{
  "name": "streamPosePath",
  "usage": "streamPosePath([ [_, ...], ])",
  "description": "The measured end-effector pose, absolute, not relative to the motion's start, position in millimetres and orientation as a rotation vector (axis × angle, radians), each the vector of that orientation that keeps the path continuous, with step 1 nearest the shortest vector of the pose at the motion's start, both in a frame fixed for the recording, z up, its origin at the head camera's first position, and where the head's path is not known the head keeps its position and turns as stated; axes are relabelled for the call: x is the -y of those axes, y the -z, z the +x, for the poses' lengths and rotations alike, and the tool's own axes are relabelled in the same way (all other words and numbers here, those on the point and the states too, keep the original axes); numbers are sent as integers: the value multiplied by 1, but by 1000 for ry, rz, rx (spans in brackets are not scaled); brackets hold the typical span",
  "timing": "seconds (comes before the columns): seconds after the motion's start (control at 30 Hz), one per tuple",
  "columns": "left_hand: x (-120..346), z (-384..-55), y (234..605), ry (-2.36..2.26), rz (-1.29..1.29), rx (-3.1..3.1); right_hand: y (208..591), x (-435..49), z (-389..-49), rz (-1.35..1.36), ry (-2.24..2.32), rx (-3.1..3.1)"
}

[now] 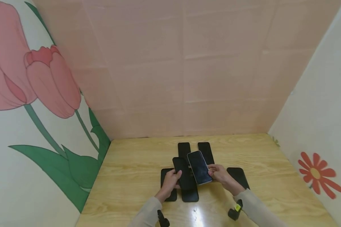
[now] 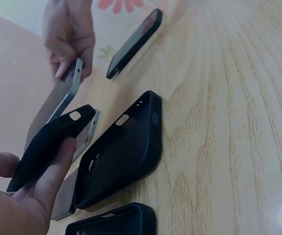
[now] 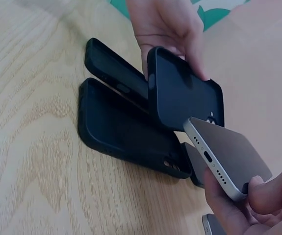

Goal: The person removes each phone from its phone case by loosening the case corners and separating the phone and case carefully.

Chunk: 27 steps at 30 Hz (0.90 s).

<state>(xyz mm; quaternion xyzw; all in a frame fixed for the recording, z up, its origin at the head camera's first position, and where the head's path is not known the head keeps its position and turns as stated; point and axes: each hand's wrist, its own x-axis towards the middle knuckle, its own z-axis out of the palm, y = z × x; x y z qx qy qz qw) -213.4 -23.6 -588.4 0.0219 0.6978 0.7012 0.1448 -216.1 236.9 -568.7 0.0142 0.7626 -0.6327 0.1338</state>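
My left hand (image 1: 170, 183) grips a black phone case (image 3: 185, 93) by its long sides, its hollow inner face showing in the right wrist view. A smartphone (image 1: 199, 167) with a silver frame is pinched between the thumb and fingers of my right hand (image 1: 221, 176). Its charging-port end faces the camera in the right wrist view. Phone and held case are close together above the table, and the phone is not inside the case. Below them lie two more empty black cases, one (image 2: 121, 152) under the held case and another (image 1: 170, 194) to its left.
On the wooden table (image 1: 130, 176), two dark phones lie at the back, one left (image 1: 184, 148) and one right (image 1: 206, 153). Another dark phone (image 1: 238, 176) lies beyond my right wrist. Painted walls stand left and right, with a pink-covered wall (image 1: 182, 78) behind.
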Motion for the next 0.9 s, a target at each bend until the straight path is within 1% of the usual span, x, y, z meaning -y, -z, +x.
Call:
streamPosePath([
  [0.3, 24, -211, 586, -2013, 55, -2004, 568, -246, -215, 127, 1836, -2239],
  [0.63, 22, -210, 590, -2009, 39, -2004, 574, -265, -219, 165, 1917, -2224],
  [0.9, 20, -210, 589, -1993, 58, -2039, 573, -278, -224, 198, 1839, -2312],
])
